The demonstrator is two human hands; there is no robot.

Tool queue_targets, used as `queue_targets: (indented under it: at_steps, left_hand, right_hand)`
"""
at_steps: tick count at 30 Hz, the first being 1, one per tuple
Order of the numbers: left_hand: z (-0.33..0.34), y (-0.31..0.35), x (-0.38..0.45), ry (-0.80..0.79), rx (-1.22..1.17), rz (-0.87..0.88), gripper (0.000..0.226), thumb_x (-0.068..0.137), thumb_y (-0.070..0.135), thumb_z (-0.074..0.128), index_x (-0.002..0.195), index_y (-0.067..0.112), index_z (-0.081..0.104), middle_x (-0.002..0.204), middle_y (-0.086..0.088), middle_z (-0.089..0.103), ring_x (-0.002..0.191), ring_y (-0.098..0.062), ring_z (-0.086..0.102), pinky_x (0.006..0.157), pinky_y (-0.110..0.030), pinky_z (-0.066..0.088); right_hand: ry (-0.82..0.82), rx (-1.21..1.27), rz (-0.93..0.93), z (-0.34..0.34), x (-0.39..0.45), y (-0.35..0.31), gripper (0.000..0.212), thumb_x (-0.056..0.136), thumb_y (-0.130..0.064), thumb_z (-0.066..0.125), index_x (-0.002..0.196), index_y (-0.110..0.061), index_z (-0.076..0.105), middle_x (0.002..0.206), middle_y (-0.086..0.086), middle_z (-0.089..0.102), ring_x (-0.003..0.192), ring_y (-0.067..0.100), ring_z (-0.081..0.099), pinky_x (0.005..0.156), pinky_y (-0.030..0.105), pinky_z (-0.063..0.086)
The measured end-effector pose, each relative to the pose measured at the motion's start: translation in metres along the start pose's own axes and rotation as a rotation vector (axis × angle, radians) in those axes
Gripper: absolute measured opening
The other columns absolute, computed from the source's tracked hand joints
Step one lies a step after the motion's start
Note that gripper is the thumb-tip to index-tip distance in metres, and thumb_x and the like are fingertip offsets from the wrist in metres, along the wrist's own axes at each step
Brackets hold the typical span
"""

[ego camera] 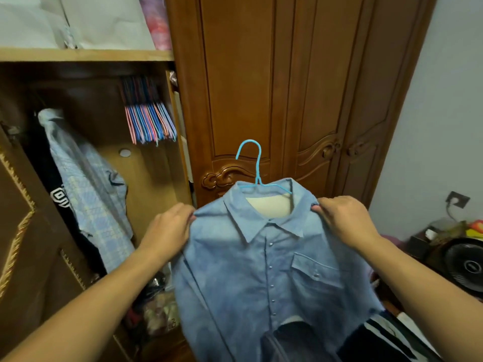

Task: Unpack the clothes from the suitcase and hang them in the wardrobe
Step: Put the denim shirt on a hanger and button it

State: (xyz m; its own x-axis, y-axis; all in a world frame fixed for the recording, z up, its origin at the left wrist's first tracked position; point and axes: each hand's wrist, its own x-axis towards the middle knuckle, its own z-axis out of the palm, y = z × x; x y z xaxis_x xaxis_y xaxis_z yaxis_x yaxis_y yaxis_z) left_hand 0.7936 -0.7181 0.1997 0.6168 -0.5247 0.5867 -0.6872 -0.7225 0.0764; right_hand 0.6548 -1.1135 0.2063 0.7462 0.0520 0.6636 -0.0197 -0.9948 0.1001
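- Forearms reached forward and up from the bottom corners of the view, both bare, converging on one garment held in front of the person.
- Left hand (168, 228) was raised with its back to the camera, fingers curled over the left shoulder seam of a faded blue denim snap-button shirt (264, 278), gripping the cloth at its edge.
- Right hand (342, 220) mirrored it on the other shoulder, fingertips pinching the fabric just beside the collar.
- The shirt hung stretched between the two hands, collar uppermost, front facing the camera, chest pocket on the right-hand side, its lower hem dropping out of the bottom of the view.
- A thin light-blue wire hanger (254, 165) sat inside the collar, its hook standing upright above the neckline, free of any rail.
- Left of the hands stood the open brown wooden wardrobe (86, 54), with a pale blue checked shirt (91, 189) hanging in it and a bunch of pink and blue empty hangers (149, 121) near its right wall.
- Behind the shirt was a closed carved wooden wardrobe door (287, 87).
- At far right, low down, sat a black round fan (464, 262).
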Motion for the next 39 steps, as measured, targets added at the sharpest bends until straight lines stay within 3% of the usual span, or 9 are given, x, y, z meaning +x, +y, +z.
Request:
queue_targets:
  at_steps: [6, 9, 14, 19, 22, 24, 28, 33, 39]
  left_hand:
    - [-0.026, -0.028, 0.032, 0.026, 0.307, -0.054, 0.020, 0.088, 0.004, 0.065, 0.094, 0.012, 0.047, 0.090, -0.015, 0.046, 0.057, -0.044, 0.056, 0.048, -0.039, 0.029]
    - [-0.036, -0.037, 0.037, 0.017, 0.315, -0.047, 0.023, 0.084, -0.003, 0.063, 0.094, 0.010, 0.047, 0.091, -0.016, 0.044, 0.055, -0.045, 0.053, 0.048, -0.040, 0.031]
    - [-0.038, -0.090, 0.036, 0.039, 0.256, -0.140, 0.018, 0.090, 0.000, 0.054, 0.099, 0.013, 0.045, 0.100, -0.013, 0.043, 0.067, -0.047, 0.054, 0.054, -0.051, 0.045]
    - [-0.024, -0.149, 0.047, 0.025, 0.200, -0.255, 0.009, 0.098, 0.008, 0.051, 0.101, 0.014, 0.045, 0.102, -0.013, 0.046, 0.081, -0.045, 0.057, 0.064, -0.050, 0.045]
    - [-0.019, -0.183, 0.063, -0.059, 0.133, -0.355, 0.008, 0.101, 0.020, 0.050, 0.105, 0.013, 0.051, 0.104, -0.015, 0.050, 0.093, -0.043, 0.058, 0.075, -0.049, 0.047]
    - [-0.026, -0.210, 0.075, -0.088, 0.122, -0.451, 0.020, 0.099, 0.023, 0.055, 0.116, 0.012, 0.058, 0.112, -0.018, 0.052, 0.106, -0.042, 0.057, 0.083, -0.046, 0.048]
    - [-0.067, -0.263, 0.087, -0.018, 0.310, -0.543, 0.037, 0.095, 0.019, 0.057, 0.131, 0.013, 0.055, 0.121, -0.021, 0.051, 0.112, -0.043, 0.051, 0.088, -0.050, 0.050]
    - [-0.133, -0.301, 0.096, 0.116, 0.826, -0.460, 0.047, 0.076, 0.018, 0.073, 0.122, 0.010, 0.065, 0.131, -0.026, 0.052, 0.135, -0.049, 0.035, 0.118, -0.057, 0.017]
    - [-0.153, -0.308, 0.091, 0.195, 0.909, -0.539, 0.033, 0.075, 0.018, 0.072, 0.107, 0.008, 0.067, 0.154, -0.028, 0.035, 0.148, -0.054, 0.011, 0.122, -0.060, 0.001]
  right_hand:
    - [-0.423, 0.362, 0.228, 0.023, -0.007, 0.005, 0.028, 0.095, -0.052, 0.054, 0.081, -0.028, 0.050, 0.075, -0.008, 0.060, 0.074, 0.020, 0.060, 0.068, 0.043, 0.049]
    - [-0.260, 0.553, 0.426, 0.034, 0.003, 0.000, 0.021, 0.099, -0.049, 0.053, 0.106, -0.031, 0.061, 0.097, -0.011, 0.064, 0.092, 0.015, 0.059, 0.078, 0.037, 0.046]
    - [-0.362, 0.735, 0.152, 0.017, 0.044, -0.044, 0.064, 0.087, -0.077, 0.038, 0.067, -0.019, 0.056, 0.064, -0.003, 0.055, 0.062, 0.011, 0.053, 0.061, 0.036, 0.038]
    - [-0.620, 1.211, 0.102, 0.016, 0.082, -0.111, 0.027, 0.098, -0.033, 0.059, 0.123, -0.024, 0.065, 0.117, -0.004, 0.071, 0.110, 0.015, 0.067, 0.090, 0.031, 0.054]
    - [-0.643, 1.308, 0.046, 0.030, 0.104, -0.148, 0.057, 0.098, -0.010, 0.058, 0.146, -0.037, 0.044, 0.145, -0.021, 0.052, 0.138, 0.003, 0.044, 0.113, 0.024, 0.035]
    - [-0.464, 1.173, 0.079, 0.043, 0.124, -0.167, 0.068, 0.099, -0.003, 0.055, 0.146, -0.050, 0.040, 0.145, -0.034, 0.045, 0.139, -0.010, 0.033, 0.116, 0.015, 0.024]
    - [-0.283, 1.014, 0.170, 0.070, 0.165, -0.195, 0.053, 0.096, 0.001, 0.057, 0.115, -0.048, 0.069, 0.123, -0.027, 0.065, 0.124, -0.008, 0.053, 0.101, 0.006, 0.036]
    - [-0.312, 1.313, 0.314, 0.067, 0.226, -0.245, 0.046, 0.093, 0.008, 0.055, 0.099, -0.032, 0.078, 0.106, -0.023, 0.073, 0.111, 0.000, 0.064, 0.100, 0.021, 0.047]
    - [-0.659, 1.626, 0.129, 0.092, 0.269, -0.335, 0.090, 0.069, 0.022, 0.043, 0.135, -0.037, 0.060, 0.137, -0.010, 0.062, 0.127, 0.015, 0.059, 0.109, 0.045, 0.045]
